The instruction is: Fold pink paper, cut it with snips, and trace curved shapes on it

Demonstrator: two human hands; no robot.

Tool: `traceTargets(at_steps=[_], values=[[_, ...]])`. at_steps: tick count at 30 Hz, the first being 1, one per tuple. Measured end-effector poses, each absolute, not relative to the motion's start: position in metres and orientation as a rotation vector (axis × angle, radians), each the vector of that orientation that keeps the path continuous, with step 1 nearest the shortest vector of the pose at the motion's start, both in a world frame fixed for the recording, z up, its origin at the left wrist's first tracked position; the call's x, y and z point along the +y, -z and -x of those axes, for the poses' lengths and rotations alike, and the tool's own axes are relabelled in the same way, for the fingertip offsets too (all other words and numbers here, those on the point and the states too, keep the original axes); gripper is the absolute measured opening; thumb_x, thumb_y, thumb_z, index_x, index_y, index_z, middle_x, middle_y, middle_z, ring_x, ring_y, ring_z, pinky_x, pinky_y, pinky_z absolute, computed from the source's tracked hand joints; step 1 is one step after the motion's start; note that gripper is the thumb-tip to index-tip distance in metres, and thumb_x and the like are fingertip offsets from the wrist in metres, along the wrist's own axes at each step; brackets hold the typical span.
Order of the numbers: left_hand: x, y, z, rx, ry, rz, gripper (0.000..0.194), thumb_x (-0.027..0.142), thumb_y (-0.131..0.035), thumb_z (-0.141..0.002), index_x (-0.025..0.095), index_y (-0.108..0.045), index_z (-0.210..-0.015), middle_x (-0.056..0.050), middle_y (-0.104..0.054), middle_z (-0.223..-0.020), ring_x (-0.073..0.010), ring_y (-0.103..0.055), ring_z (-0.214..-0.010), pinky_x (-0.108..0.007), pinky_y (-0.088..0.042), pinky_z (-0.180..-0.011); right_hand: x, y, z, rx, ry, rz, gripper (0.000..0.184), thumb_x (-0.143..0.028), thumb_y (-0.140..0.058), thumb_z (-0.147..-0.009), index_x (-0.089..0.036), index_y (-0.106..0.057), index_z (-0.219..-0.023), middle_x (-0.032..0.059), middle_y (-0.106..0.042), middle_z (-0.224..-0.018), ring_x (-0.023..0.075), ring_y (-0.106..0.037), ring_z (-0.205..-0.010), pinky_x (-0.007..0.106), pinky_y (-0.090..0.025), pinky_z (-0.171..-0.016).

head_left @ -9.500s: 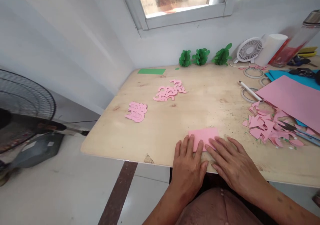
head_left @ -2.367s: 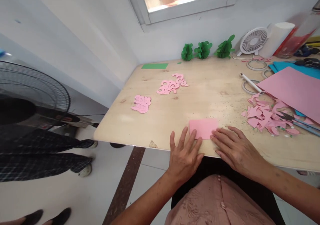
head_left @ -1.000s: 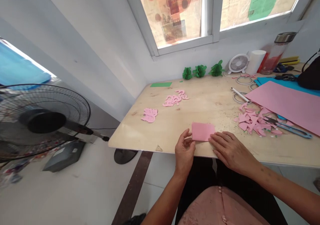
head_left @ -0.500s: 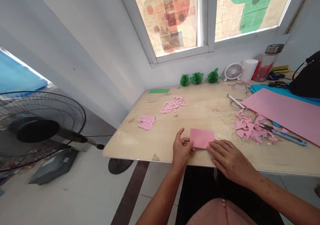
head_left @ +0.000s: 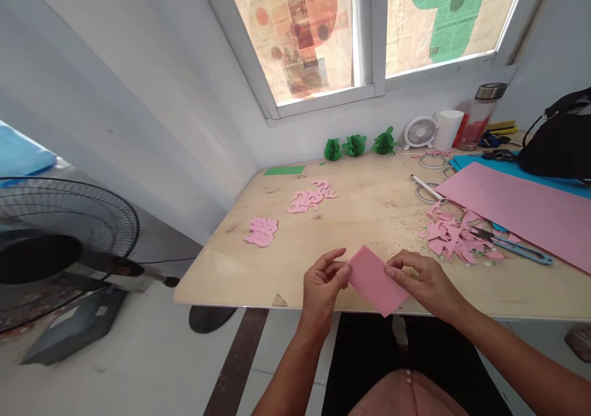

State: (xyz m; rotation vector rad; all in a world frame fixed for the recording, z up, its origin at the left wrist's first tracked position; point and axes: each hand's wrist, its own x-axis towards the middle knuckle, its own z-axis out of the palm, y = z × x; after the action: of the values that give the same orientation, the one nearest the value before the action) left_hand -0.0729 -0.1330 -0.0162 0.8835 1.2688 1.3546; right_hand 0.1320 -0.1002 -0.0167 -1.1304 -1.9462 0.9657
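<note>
A small rectangle of pink paper [head_left: 376, 282] is held tilted over the table's front edge, one corner pointing down. My left hand [head_left: 324, 284] pinches its left corner between thumb and fingers. On the opposite side, my right hand [head_left: 422, 279] grips the upper right edge, thumb on top. Whether the paper is folded or several layers thick I cannot tell. To the right lie pink paper scraps [head_left: 457, 234] with blue-handled scissors [head_left: 517, 248] resting on them. Pink cut-out shapes lie in two groups, a nearer one [head_left: 262, 231] and a farther one [head_left: 311, 197], on the left half.
Green paper figures [head_left: 354, 146] and a small white fan [head_left: 420, 133] stand along the wall. A white pen [head_left: 425, 186], a large pink sheet [head_left: 521, 213], a glass bottle [head_left: 482, 117] and a black bag [head_left: 558, 139] are at the right. A floor fan [head_left: 64, 253] stands left of the wooden table [head_left: 221, 274].
Both hands have lifted the pink paper off the tabletop and turned it, so a corner now points toward me. My right hand has gone from lying flat-fingered beside it to gripping its edge.
</note>
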Motion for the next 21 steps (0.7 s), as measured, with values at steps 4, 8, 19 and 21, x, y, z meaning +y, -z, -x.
traceTargets(at_steps=[4,8,19,21], values=[[-0.126,0.016,0.071,1.253,-1.252,-0.765,0.034,0.045,-0.075,-0.066,0.013,-0.067,-0.076,0.004,-0.051,-0.049,-0.0065,-0.042,-0.045,-0.021,-0.033,-0.047,-0.101,0.02,-0.124,-1.564,-1.391,1.169,0.035,-0.052,-0.057,-0.082,-0.018,-0.063,-0.073,0.0003,-0.061,-0.068,0.0133,-0.053,-0.06,0.025,-0.039,-0.054],[-0.122,0.015,0.069,1.235,-1.223,-0.757,0.036,0.045,-0.073,-0.068,0.015,-0.056,-0.058,0.003,-0.049,-0.05,-0.0066,-0.043,-0.046,-0.02,-0.032,-0.047,-0.101,0.023,-0.12,-1.335,-1.532,1.159,0.036,-0.053,-0.062,-0.078,-0.017,-0.062,-0.072,-0.001,-0.057,-0.065,0.0115,-0.049,-0.058,0.023,-0.036,-0.053],[-0.108,0.011,0.067,1.218,-1.23,-0.831,0.035,0.043,-0.07,-0.07,0.017,-0.051,-0.056,0.003,-0.046,-0.054,-0.0081,-0.042,-0.052,-0.02,-0.036,-0.052,-0.101,0.028,-0.121,-1.215,-1.613,1.185,0.036,-0.053,-0.062,-0.077,-0.017,-0.06,-0.072,-0.0014,-0.053,-0.066,0.0114,-0.045,-0.06,0.023,-0.034,-0.054],[-0.107,0.01,0.068,1.239,-1.166,-0.903,0.035,0.044,-0.069,-0.071,0.017,-0.053,-0.056,0.003,-0.047,-0.054,-0.0092,-0.043,-0.053,-0.021,-0.037,-0.053,-0.1,0.026,-0.12,-1.229,-1.619,1.168,0.037,-0.054,-0.061,-0.078,-0.018,-0.06,-0.074,-0.0007,-0.055,-0.068,0.0121,-0.047,-0.061,0.023,-0.035,-0.054]])
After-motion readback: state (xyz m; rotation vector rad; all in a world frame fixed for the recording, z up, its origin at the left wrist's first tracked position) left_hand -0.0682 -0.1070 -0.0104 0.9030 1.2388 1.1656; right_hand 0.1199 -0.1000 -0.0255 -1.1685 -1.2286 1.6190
